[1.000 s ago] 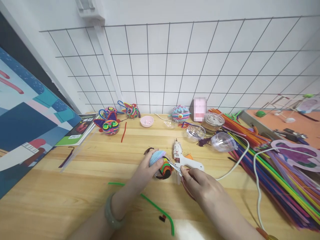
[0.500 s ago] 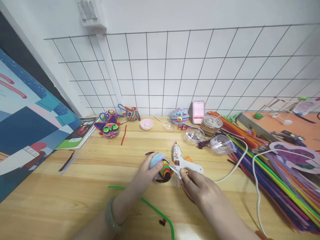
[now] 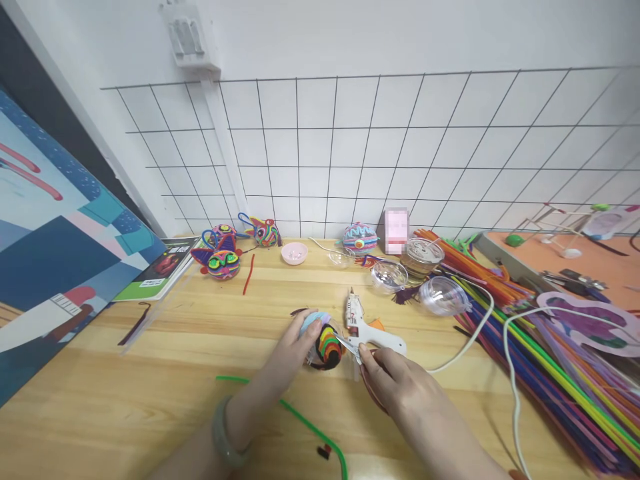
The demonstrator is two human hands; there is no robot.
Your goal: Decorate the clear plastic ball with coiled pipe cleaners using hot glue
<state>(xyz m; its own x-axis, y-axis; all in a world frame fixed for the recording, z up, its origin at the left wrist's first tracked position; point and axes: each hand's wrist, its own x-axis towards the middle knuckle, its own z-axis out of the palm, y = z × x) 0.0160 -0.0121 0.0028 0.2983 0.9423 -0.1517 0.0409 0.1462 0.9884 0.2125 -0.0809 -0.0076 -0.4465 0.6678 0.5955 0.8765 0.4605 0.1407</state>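
My left hand [image 3: 299, 337] is closed around a clear ball [image 3: 329, 345] partly covered with coiled pipe cleaners in light blue, lilac, orange, yellow, green and black. My right hand [image 3: 390, 373] grips a pair of scissors [image 3: 353, 348], its handles mostly hidden by the fingers. The blade tips touch or nearly touch the ball's right side. Just behind the scissors lies a white hot glue gun [image 3: 374, 333], nozzle pointing away from me. A bent green pipe cleaner [image 3: 310, 420] lies near my left forearm, with a small black and red scrap [image 3: 325, 451] beside it.
Finished coiled animal balls [image 3: 223, 263] stand at the back left by a book [image 3: 157, 270]. A pink bowl [image 3: 295, 253], a striped ball [image 3: 360, 237] and clear half-shells [image 3: 389, 275] line the back. Pipe cleaner bundles [image 3: 555, 373] and a white cord [image 3: 511, 360] fill the right.
The ball has turned slightly in my left hand, showing more of the coloured coil. The scissors stay at its right side. The view has tilted up a little.
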